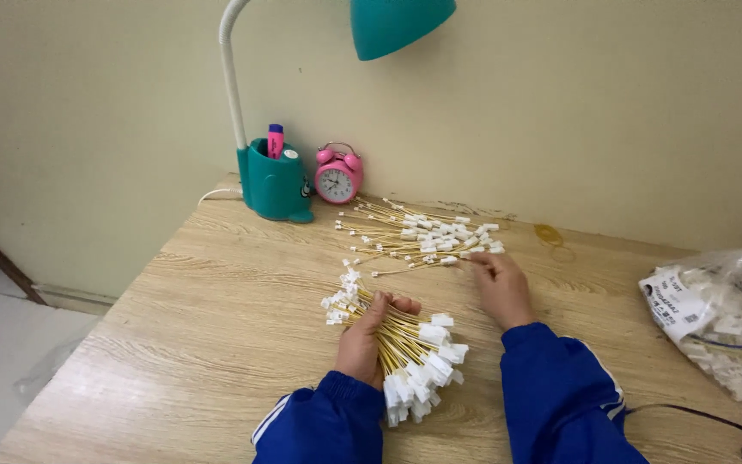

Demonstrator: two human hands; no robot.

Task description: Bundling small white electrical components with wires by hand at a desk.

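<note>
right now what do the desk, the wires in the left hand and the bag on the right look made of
Desk: probably wood-grain laminate, pale streaks, matte.
Wires in the left hand: yellow insulated leads with white, plastic-looking connectors.
Bag: clear, crinkly plastic film, glossy, its white contents showing through.

Soft, even light fills the frame, moderately bright, with only faint shadows under the hands at the lower centre and no hard glare on the pale wall. The clear plastic bag (719, 322) at the right edge catches mild sheen and looks slightly smeared, perhaps from motion. The wide lens stretches the frame's corners, and fine detail at centre stays fairly sharp.
</note>
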